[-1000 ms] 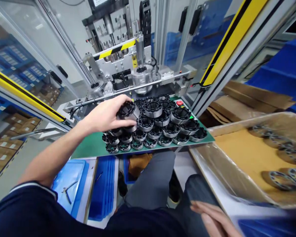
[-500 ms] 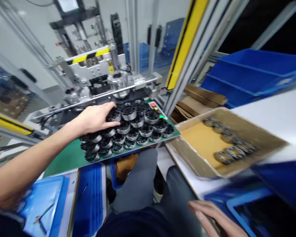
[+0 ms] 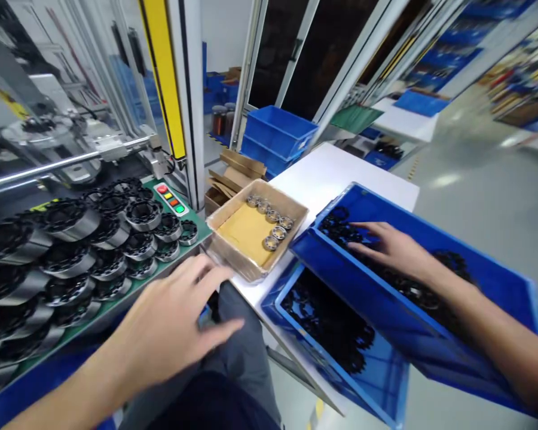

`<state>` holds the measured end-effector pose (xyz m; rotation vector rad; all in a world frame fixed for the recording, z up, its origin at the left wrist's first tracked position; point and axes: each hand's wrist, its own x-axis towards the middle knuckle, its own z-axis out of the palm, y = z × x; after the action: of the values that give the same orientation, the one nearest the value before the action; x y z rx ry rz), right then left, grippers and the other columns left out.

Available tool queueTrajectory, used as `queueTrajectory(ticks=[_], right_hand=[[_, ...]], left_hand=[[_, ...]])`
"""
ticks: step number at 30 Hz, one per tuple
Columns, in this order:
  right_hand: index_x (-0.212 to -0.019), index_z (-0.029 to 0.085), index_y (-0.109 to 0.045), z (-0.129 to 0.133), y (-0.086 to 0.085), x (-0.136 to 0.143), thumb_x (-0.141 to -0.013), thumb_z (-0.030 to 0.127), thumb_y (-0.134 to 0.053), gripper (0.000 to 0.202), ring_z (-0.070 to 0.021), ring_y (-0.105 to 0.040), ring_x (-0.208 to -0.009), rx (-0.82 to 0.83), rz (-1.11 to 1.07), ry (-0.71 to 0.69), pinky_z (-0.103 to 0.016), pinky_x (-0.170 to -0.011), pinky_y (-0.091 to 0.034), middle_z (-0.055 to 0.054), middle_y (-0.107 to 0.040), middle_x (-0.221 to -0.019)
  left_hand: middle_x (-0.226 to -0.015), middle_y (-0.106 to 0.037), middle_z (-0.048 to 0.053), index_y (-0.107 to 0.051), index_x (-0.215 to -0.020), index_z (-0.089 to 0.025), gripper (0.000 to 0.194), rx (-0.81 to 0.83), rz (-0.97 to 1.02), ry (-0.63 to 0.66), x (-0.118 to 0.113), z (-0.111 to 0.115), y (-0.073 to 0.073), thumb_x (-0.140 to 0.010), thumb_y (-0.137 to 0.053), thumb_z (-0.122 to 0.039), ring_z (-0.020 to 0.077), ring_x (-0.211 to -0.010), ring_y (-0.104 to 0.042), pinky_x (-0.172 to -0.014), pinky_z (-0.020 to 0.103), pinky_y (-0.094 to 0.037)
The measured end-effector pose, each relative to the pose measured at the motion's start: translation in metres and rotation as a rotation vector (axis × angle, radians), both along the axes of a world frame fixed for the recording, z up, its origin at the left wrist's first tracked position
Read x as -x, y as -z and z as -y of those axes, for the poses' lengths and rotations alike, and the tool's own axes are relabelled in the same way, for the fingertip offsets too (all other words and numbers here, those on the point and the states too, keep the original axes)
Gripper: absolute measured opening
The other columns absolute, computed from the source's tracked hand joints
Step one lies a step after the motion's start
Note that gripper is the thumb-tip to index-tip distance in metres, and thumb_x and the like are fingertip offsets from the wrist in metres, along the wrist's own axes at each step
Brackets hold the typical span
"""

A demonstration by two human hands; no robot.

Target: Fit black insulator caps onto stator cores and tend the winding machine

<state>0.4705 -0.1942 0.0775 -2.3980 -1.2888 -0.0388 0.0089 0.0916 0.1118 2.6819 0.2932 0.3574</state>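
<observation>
Left of the cardboard box [image 3: 231,253], silver-and-black rings [image 3: 74,267] sit in overlapping layers on the green board [image 3: 201,226], likely piled that way to fit many into little room. At the board's box-side corner is the button panel [image 3: 170,199], kept free of rings, I'd guess so the buttons can be reached. My left hand [image 3: 195,307] hangs on the near left side of the box, fingers loosely spread, holding nothing. In the box, small metal rings [image 3: 272,216] line the far and right walls, leaving the yellow base bare elsewhere. Right of the box, the upper bin [image 3: 376,304] overlaps the lower bin [image 3: 381,379], probably so both stay reachable. My right hand [image 3: 392,248] is inside the upper one, fingertips down among the black parts [image 3: 336,226]; I can't tell whether they pinch one.

Counting: one box, six small rings in it, four buttons, two bins with black parts. The piled rings overlap and run past the left edge, and the black parts tangle, so neither can be counted.
</observation>
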Motion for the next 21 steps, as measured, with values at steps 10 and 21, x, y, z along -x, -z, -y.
queueTrajectory(ticks=[10, 21], right_hand=[[-0.118, 0.024, -0.076, 0.003, 0.047, -0.009, -0.094, 0.057, -0.070, 0.041, -0.0288, -0.084, -0.095, 0.340, -0.471, -0.179, -0.039, -0.090, -0.067, -0.010, -0.091, -0.109], [-0.103, 0.029, -0.071, 0.004, 0.053, -0.011, -0.089, 0.039, -0.076, 0.018, -0.0307, -0.085, -0.092, 0.302, -0.476, -0.252, -0.042, -0.086, -0.064, -0.007, -0.090, -0.105]], left_hand=[[-0.173, -0.065, 0.020, -0.056, -0.179, -0.019, 0.070, 0.006, -0.547, 0.155, -0.311, -0.002, 0.121, -0.113, -0.080, -0.019, 0.0366, -0.151, -0.073, -0.129, 0.059, -0.066], [-0.162, -0.073, 0.016, -0.075, -0.154, -0.019, 0.048, 0.254, -0.691, 0.130, -0.370, -0.004, 0.184, -0.113, -0.088, -0.040, 0.0355, -0.145, -0.075, -0.123, 0.061, -0.069]])
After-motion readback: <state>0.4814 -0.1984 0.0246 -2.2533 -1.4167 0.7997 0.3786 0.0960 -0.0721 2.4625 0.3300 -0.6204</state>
